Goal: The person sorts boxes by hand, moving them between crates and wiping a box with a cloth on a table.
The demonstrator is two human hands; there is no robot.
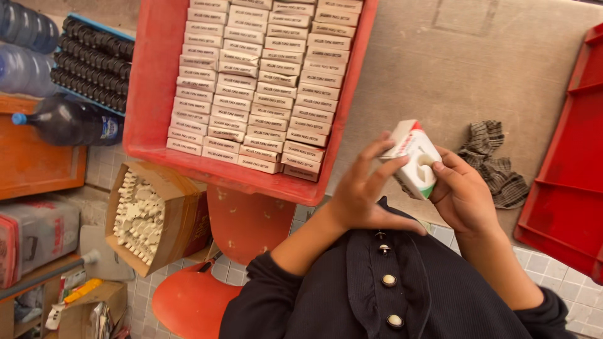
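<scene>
A person in a dark buttoned garment holds a small white carton (413, 160) with red and green print over the near edge of a grey worktop (465, 69), seen from a head-worn camera. The right hand (463, 196) grips the carton from the side, its fingers closed on it and the thumb pressed against one face; the left hand (363, 188) steadies the other side, fingers spread and only the tips touching. A pale moulded part shows at the carton's open face, so this piece appears to be still in the making. Just left of the carton, a red tray (147, 81) on the worktop is almost full of neat rows of flat white packs (257, 81), which suggests much of the batch is already finished. Below that tray, a cardboard box (182, 213) still holds a heap of white plastic parts (138, 216), so plenty seems left. A checked cloth (493, 160) lies just right of the carton; farther right, another red tray (565, 182) reaches the picture's edge.
</scene>
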